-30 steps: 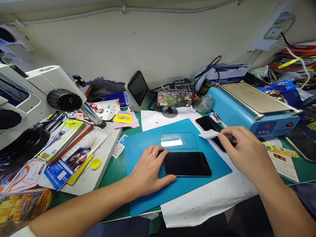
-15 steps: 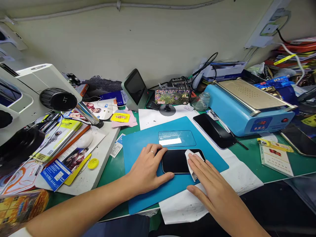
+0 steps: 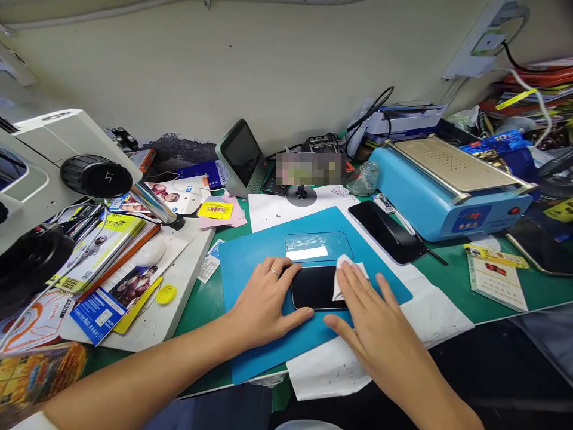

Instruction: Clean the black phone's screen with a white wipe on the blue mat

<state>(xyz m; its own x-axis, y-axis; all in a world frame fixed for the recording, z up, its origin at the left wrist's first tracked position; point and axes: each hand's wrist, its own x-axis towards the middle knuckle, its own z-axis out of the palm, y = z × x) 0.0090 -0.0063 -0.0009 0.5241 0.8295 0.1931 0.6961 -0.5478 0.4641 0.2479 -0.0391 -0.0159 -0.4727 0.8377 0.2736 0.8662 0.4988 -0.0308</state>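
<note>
Phone (image 3: 312, 288) with a dark screen is lying face up on a blue mat (image 3: 248, 254) on a green table (image 3: 197, 307). The left hand (image 3: 266, 295), wearing a ring, is clamping the phone's left end, its index finger bracing the upper corner and its thumb the lower edge. The right hand (image 3: 369, 313) is pressing a white cloth (image 3: 344, 263) onto the right part of the screen, its fingers lying flat and its thumb standing apart. Just beyond the phone, a clear panel (image 3: 339, 243) with a dark border is resting on the mat. Farther right, a second phone (image 3: 376, 224) is lying near a blue machine (image 3: 414, 206) bearing a metal plate (image 3: 447, 161).
</note>
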